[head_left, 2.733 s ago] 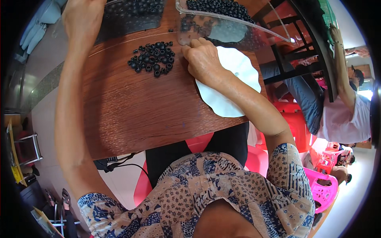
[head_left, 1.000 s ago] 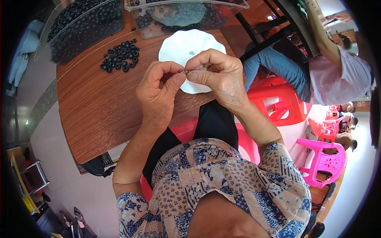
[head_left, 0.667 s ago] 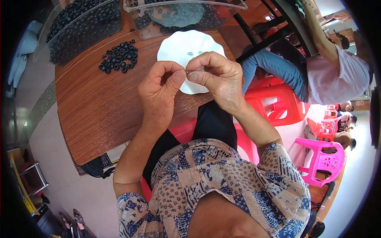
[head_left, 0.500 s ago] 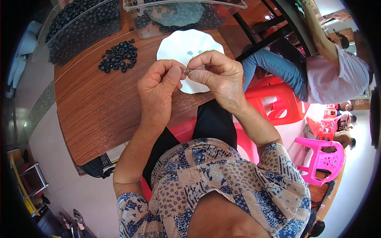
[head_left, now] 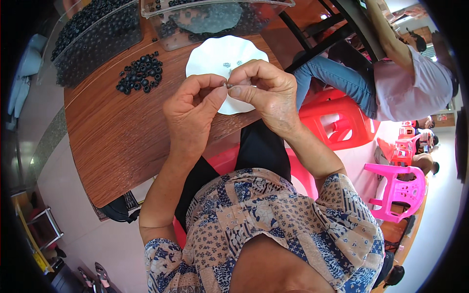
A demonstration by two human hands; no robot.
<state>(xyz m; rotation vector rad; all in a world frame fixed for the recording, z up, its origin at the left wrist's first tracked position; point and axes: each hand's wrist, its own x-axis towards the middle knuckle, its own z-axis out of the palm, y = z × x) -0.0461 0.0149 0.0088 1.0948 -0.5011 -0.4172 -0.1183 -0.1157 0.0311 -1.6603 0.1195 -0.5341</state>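
Note:
My left hand [head_left: 188, 115] and my right hand [head_left: 273, 95] meet over the near part of a white scalloped plate [head_left: 207, 53]. Thumb and forefinger of each pinch a tiny silvery piece [head_left: 228, 85] that looks like a little metal coil; the fingertips cover most of it. On the plate beyond the fingers lie a few small grey pieces [head_left: 226, 64], too small to make out. Left of the plate, a loose pile of round black beads [head_left: 140, 74], some showing holes, rests on the brown wooden table [head_left: 117, 141].
Clear plastic bins hold many black beads: one bin [head_left: 100, 44] at the far left, another [head_left: 215, 24] behind the plate. To the right a person in jeans [head_left: 332, 80] sits by a dark table, near a red stool [head_left: 337, 124] and a pink chair [head_left: 398, 193].
The plate, beads and bins have shifted slightly left in the picture. Both hands keep their pinch on the tiny piece, with the fingers only slightly moved.

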